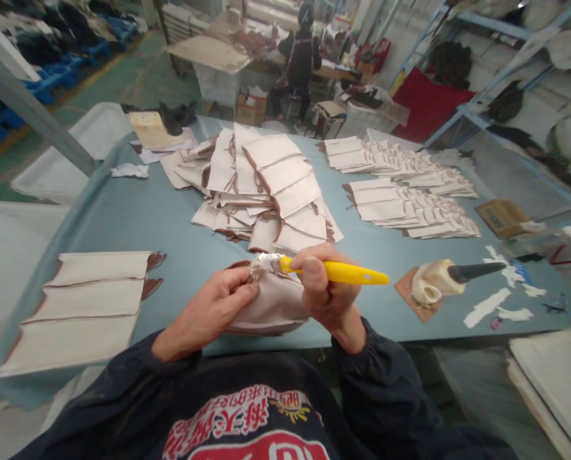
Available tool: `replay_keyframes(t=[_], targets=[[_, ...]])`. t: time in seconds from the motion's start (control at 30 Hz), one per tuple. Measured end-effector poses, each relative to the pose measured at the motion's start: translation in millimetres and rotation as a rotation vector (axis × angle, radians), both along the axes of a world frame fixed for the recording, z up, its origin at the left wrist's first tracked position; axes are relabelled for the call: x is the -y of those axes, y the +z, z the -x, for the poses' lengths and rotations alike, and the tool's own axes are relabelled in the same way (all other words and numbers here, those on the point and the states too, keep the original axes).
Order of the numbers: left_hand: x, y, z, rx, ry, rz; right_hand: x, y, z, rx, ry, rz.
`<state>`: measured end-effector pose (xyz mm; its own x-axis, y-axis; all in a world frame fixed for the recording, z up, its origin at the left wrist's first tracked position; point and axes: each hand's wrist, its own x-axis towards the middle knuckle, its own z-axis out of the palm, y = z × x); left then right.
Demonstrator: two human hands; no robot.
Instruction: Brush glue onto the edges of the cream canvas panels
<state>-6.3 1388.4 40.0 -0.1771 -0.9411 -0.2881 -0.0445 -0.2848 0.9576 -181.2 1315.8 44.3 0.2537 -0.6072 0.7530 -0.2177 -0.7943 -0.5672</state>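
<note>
In my right hand (331, 287) is a brush with a yellow handle (355, 273), gripped between thumb and fingers. Its head (269, 262) is wrapped in something whitish and meets the upper edge of a cream fabric piece (271, 303). My left hand (218, 306) pinches that piece at its left upper edge, close to the brush head. The piece is bent into a curve just in front of my body, and brown trim shows along its edge. Part of it is hidden behind my right hand.
A heap of cream pieces with brown trim (285, 172) lies mid-table. Overlapping rows (410, 207) lie at the right; more pieces (84, 297) lie at the left. A glue-crusted container (433, 284) with a dark spout stands right. A person (302, 64) sits farther back.
</note>
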Motion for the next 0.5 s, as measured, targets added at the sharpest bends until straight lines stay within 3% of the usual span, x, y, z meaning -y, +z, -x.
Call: replay_keyframes(t=[0.17,0.3,0.37,0.5], targets=[[-1,-2.8,-3,-0.094,0.078,-0.045,-19,-6.7,-3,0.382,-0.208,-0.220],[-1,-0.3,0,-0.035,0.101,0.038,-38,-0.3,-5,0.462,-0.176,-0.449],[-2,-1.7,2,0.114,0.101,0.159,-43,1.6,-5,0.429,-0.162,-0.488],[-7,-16.5,0,0.567,0.067,0.604,-46,3.5,2,0.383,-0.213,-0.426]])
